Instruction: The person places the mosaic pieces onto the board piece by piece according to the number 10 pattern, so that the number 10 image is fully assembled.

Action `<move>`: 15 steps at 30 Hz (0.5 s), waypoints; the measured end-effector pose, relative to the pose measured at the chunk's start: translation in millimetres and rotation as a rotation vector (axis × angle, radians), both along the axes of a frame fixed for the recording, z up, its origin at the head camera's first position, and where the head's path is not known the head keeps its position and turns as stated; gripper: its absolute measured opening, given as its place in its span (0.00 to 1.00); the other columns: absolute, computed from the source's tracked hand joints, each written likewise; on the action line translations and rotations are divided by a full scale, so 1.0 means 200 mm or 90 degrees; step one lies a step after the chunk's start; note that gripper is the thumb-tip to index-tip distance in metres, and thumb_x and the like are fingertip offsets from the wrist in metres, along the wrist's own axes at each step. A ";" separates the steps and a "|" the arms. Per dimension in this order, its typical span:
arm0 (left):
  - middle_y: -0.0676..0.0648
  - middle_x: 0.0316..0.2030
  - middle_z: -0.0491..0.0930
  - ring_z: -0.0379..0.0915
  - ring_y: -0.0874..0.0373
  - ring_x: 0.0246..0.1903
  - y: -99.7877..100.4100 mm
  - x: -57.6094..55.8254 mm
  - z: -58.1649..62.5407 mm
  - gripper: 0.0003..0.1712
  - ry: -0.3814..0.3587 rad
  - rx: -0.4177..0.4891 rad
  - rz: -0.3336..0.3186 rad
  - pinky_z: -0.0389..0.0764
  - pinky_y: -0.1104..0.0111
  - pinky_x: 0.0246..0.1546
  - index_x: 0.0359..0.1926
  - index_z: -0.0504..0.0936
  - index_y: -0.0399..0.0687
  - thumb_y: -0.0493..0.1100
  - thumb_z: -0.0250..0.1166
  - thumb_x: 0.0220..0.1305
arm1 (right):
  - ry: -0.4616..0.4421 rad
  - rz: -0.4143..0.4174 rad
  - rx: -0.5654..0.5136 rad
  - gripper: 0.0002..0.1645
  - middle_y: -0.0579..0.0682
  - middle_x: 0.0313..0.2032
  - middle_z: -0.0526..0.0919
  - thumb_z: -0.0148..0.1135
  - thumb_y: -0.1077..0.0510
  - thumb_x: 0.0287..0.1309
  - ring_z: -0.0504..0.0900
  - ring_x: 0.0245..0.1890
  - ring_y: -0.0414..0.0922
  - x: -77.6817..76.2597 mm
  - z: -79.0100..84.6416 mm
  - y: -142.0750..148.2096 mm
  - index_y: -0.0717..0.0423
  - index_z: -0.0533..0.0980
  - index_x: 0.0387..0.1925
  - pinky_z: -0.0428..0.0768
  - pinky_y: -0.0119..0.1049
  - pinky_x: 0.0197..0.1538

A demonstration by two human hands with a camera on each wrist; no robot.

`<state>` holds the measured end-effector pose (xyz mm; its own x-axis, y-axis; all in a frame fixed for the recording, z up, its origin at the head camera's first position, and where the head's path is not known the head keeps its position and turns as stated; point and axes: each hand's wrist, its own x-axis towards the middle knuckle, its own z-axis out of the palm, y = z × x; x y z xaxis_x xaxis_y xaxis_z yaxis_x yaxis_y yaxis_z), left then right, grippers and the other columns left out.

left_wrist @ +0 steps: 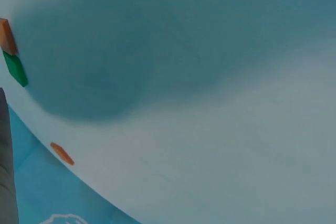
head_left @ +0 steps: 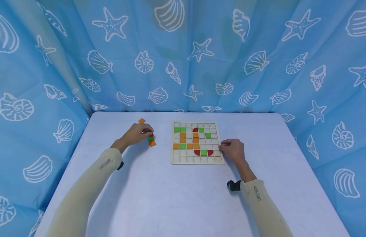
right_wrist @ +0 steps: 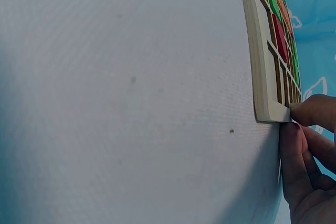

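My left hand (head_left: pixel 139 133) is at the left of the table, with thumb and fingertips together at a red tile (head_left: pixel 151 135) that they pinch. Just below it on the cloth lie a green tile (head_left: pixel 151 139) and an orange tile (head_left: pixel 152 144). Only a finger (left_wrist: pixel 6 166) of this hand shows in the left wrist view. My right hand (head_left: pixel 234 149) grips the right edge of a wooden grid board (head_left: pixel 183 160), thumb on the top face and fingers against the side. Green, orange and red tiles fill several of the board's squares, the red ones with one rounded corner.
A single orange tile (head_left: pixel 142 120) lies behind the left hand near the table's back edge. The table has a white cloth (head_left: pixel 171 197). A blue curtain (head_left: pixel 212 72) with shells and starfish surrounds its back and sides.
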<state>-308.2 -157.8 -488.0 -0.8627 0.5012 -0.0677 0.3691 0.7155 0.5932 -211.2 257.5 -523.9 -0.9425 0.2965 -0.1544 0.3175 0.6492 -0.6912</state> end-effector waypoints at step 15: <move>0.50 0.35 0.83 0.78 0.55 0.37 0.34 -0.08 -0.03 0.05 -0.050 0.163 0.101 0.80 0.64 0.43 0.39 0.86 0.46 0.40 0.69 0.61 | 0.009 0.001 0.001 0.14 0.55 0.36 0.84 0.67 0.56 0.57 0.81 0.38 0.49 0.01 0.00 0.00 0.60 0.83 0.42 0.80 0.39 0.39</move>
